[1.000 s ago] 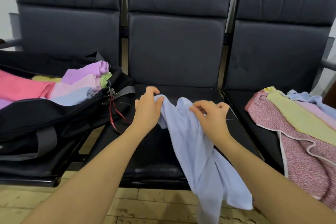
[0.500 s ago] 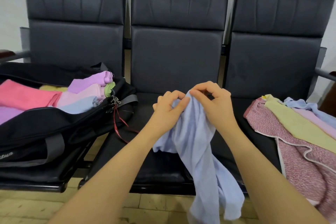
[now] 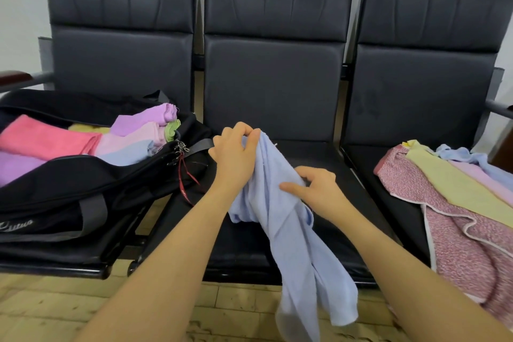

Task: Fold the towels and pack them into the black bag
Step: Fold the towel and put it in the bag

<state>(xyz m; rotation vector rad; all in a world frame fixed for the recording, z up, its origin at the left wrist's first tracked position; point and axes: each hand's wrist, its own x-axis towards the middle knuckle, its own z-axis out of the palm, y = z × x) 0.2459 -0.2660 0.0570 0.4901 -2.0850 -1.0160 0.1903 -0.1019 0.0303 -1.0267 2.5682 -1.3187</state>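
Black bag (image 3: pixel 63 197) lying open on the left seat, holding folded towels: pink towel (image 3: pixel 47 137), purple towel (image 3: pixel 141 118), pale pink and pale blue ones, a green edge showing. Left hand (image 3: pixel 236 154) pinching the top edge of the light blue towel (image 3: pixel 291 219) over the middle seat (image 3: pixel 327 164), fingers curled round the cloth. Right hand (image 3: pixel 316 189) gripping the same towel lower down, thumb stretched along it. Towel hanging down past the seat's near edge. Unfolded towel pile (image 3: pixel 458 203) lying on the right seat.
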